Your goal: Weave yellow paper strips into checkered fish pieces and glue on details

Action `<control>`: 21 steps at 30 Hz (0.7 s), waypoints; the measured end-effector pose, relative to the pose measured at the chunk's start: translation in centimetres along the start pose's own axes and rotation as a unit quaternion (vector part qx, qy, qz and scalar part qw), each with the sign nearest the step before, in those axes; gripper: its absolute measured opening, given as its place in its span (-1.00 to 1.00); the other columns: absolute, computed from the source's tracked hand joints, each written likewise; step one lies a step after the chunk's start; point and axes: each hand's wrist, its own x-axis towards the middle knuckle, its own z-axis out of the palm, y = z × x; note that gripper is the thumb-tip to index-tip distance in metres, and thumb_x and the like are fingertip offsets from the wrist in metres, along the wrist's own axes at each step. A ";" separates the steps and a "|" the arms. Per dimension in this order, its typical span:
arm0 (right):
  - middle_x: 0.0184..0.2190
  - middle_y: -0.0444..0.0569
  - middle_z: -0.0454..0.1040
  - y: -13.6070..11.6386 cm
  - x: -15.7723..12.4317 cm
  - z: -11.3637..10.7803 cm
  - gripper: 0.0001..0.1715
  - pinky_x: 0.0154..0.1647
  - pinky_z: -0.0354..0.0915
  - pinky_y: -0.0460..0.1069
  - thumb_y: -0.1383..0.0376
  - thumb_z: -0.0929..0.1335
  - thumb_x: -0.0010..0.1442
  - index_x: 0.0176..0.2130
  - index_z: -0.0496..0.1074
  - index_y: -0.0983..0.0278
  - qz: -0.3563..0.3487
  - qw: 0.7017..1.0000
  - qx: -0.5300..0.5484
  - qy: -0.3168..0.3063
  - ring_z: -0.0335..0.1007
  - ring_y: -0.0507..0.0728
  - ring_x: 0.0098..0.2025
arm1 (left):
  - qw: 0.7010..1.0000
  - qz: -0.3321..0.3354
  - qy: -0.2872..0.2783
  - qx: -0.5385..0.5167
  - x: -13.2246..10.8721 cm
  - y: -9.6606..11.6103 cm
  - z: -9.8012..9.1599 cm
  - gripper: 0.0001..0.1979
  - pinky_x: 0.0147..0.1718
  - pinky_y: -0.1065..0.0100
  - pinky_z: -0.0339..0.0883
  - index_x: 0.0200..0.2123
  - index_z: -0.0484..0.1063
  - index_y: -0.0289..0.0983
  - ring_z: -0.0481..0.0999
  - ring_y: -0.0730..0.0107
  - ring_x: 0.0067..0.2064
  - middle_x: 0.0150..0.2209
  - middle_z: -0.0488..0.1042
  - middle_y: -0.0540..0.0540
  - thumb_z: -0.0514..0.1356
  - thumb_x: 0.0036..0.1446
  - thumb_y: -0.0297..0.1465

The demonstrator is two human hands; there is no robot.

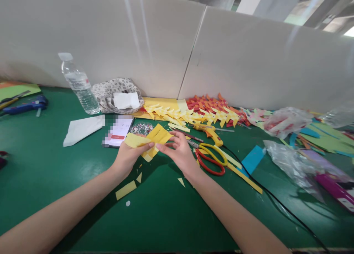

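Both hands hold yellow paper above the green table (155, 217). My left hand (125, 160) pinches a pale yellow piece (135, 140) between thumb and fingers. My right hand (181, 150) is closed on the brighter yellow paper (160, 134), which has a slit in it; its thumb is close to the left thumb. The two pieces overlap between my hands, and whether they are joined cannot be told. Scissors with red and yellow handles (211, 160) lie right of my right hand, beside a yellow glue gun (210, 132).
A water bottle (80, 86), a patterned bag (117, 93) and a phone (118, 131) stand or lie at the left back. Woven yellow paper strips (190, 115) line the partition. A black cable (276, 198), plastic bags (293, 165) and blue paper (253, 160) are at right.
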 end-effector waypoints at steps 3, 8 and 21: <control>-0.22 -0.03 0.49 0.3 -0.3 0.3 -0.22 -0.14 0.41 0.10 0.19 0.52 -0.21 -0.05 0.14 0.20 0.022 0.998 0.036 -0.043 0.47 0.17 -0.16 | 0.999 -0.008 -0.026 0.018 -0.2 -0.1 0.0 -0.69 -0.24 0.37 0.40 -0.33 0.45 -0.29 0.53 0.37 -0.27 -0.30 0.56 -0.05 0.40 -0.21 -0.39; -0.34 -0.07 0.53 0.2 0.1 -0.5 -0.19 -0.20 0.43 0.12 0.23 0.54 -0.26 -0.05 0.18 0.20 0.009 0.999 0.005 -0.036 0.52 0.18 -0.27 | 0.998 -0.016 -0.024 0.047 -0.3 -0.1 0.0 -0.69 -0.23 0.32 0.42 -0.33 0.47 -0.30 0.55 0.32 -0.25 -0.27 0.57 -0.10 0.40 -0.21 -0.37; -0.38 -0.06 0.55 0.0 0.3 -0.9 -0.32 -0.21 0.43 0.10 0.20 0.49 -0.15 -0.06 0.21 0.21 -0.044 0.998 -0.042 -0.025 0.52 0.18 -0.29 | 0.998 -0.015 -0.029 0.053 -0.3 0.2 0.2 -0.64 -0.20 0.30 0.40 -0.28 0.48 -0.30 0.55 0.25 -0.19 -0.21 0.57 -0.12 0.39 -0.21 -0.33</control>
